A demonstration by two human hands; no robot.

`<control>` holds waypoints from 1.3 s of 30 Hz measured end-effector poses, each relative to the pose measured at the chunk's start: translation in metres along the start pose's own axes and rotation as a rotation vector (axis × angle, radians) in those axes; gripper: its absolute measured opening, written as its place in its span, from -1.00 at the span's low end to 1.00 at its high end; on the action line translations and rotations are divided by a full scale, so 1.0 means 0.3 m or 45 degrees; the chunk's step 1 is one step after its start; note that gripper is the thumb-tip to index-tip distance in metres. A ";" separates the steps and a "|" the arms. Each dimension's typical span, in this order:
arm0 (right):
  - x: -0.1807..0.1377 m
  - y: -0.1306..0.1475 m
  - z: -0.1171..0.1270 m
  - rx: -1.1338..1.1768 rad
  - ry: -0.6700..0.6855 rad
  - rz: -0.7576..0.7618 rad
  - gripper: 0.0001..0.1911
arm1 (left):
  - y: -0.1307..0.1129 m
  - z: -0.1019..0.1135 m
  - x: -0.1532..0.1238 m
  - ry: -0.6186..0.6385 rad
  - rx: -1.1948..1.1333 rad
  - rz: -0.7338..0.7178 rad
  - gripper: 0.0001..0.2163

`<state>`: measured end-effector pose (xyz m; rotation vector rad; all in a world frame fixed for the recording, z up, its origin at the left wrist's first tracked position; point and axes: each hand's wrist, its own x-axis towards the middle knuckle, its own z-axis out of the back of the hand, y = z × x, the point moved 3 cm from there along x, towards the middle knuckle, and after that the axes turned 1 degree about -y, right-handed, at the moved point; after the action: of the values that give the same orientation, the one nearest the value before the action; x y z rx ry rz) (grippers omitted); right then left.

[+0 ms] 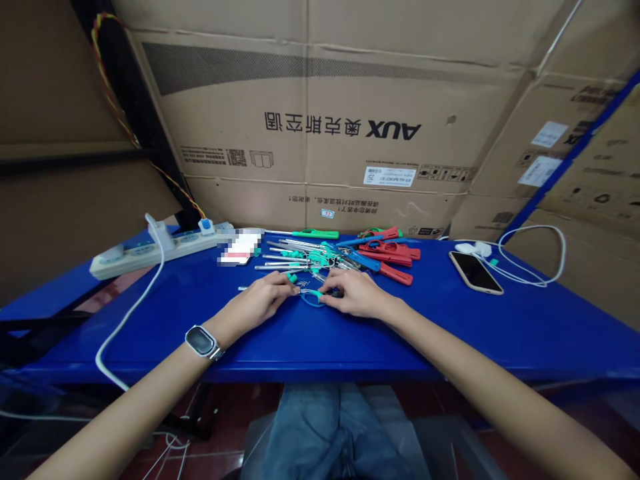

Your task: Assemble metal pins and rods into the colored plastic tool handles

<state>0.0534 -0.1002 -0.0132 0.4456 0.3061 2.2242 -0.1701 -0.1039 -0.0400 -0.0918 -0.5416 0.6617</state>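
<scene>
Both hands rest on a blue table point(200, 333), close together near its middle. My left hand point(263, 298), with a watch on its wrist, has its fingers curled down beside a small teal-tipped tool point(292, 277). My right hand point(350, 293) pinches a small tool with a teal grip and blue loop point(313, 297) that lies between the two hands. Just beyond them lies a pile of small metal tools with teal, blue and red handles point(345, 255).
A white power strip point(150, 250) with a white cable lies at the back left. A phone point(475, 272) and a white charger with its cord point(530, 260) lie at the right. Large cardboard boxes point(350, 127) stand behind the table.
</scene>
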 end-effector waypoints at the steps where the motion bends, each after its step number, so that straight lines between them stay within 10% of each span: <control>1: 0.000 0.000 0.001 -0.003 -0.002 0.005 -0.81 | -0.002 -0.002 -0.002 0.012 0.025 -0.007 -0.71; 24: -0.020 0.002 0.004 -0.006 -0.006 0.007 -0.77 | -0.007 -0.011 0.033 0.041 -0.024 0.043 -0.77; 32: 0.019 -0.157 0.099 -0.275 -0.335 -0.218 -0.70 | -0.010 0.016 0.047 0.073 -0.012 0.183 -0.76; 39: 0.088 -0.227 0.089 -0.517 -0.251 -0.282 -0.72 | -0.046 0.091 0.163 -0.121 0.036 0.100 -0.80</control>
<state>0.0956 -0.0353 -0.0081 0.3835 -0.1915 1.9423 -0.1442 -0.0875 0.0089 -0.0552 -0.6221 0.7525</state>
